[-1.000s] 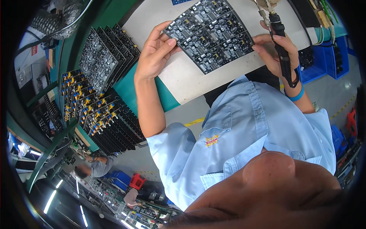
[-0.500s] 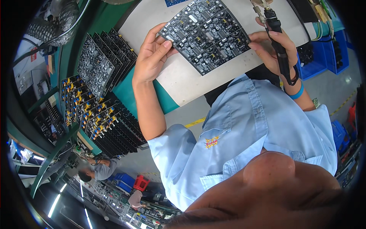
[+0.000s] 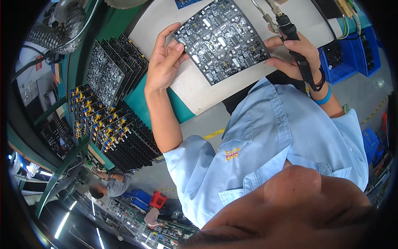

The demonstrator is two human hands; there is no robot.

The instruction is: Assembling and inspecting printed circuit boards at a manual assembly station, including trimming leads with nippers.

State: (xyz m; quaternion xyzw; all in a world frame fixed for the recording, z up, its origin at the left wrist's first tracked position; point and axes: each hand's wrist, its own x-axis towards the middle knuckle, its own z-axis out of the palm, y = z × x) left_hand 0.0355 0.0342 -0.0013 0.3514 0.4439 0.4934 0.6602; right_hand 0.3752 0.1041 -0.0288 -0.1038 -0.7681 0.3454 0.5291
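Observation:
A black circuit board panel [image 3: 224, 41], crowded with small parts and divided into several sections, is held tilted above the pale worktop. My left hand [image 3: 165, 58] pinches its left edge between thumb and fingers. Thumb and fingertips of my right hand [image 3: 298, 52] close on the opposite edge. That same hand also keeps a soldering iron [image 3: 299, 56] against it; the iron has a black handle, and metal fittings and a thin metal tube at its far end. Its tip is out of view.
More circuit boards [image 3: 105, 74] stand upright in rows at the left, beside boards with yellow and blue parts [image 3: 101, 120]. Blue bins [image 3: 342, 68] with black parts sit at the right. A blue board [image 3: 186, 3] lies at the far edge. Co-workers [image 3: 116, 185] are in the background.
The board has tilted slightly, so light now glares off its middle. My right hand and the soldering iron have shifted a little left. Both hands keep hold of the board.

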